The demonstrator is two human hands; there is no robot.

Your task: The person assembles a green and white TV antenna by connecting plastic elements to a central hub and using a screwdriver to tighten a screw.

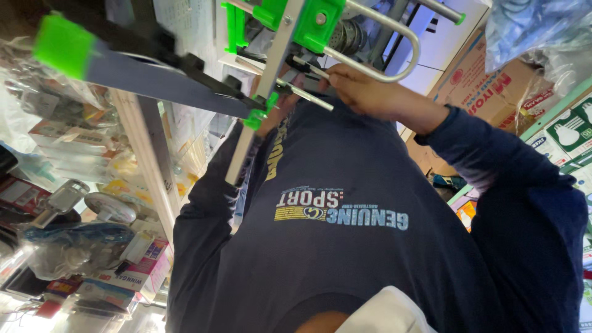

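The grip of the right hand [361, 86] is nearly shut. Its fingertips pinch the end of a thin silver metal rod [311, 98], which runs leftward to a long flat aluminium bar [274, 61]. A second thin rod lies just above it, close to the same fingers. I cannot tell whether they touch it.

The left hand [285, 106] sits behind the bar and is mostly hidden. It seems to steady the bar from the back, but how far that grip is closed cannot be told.

No surface carries the bar. It is held up in the air in front of the chest of the navy printed sweatshirt [345, 259], tilting from the top middle down to the left.

Judging by what is already fitted, the assembly looks well along:
- Bright green plastic clamps [317, 21] sit on the upper part of the bar.
- A bent silver tube loop [394, 61] is fixed at the largest clamp.
- A small green clip [262, 111] grips the bar just beside the pinched rod.
- A dark grey flat arm with a green end cap [154, 77] sticks out to the left.

The pinched rod appears to be the piece being seated. The lower stretch of the bar carries no fittings.

Shelves of packaged goods [92, 160] stand to the left. A brown cardboard box [487, 86] and green lamp cartons [570, 132] stand to the right.
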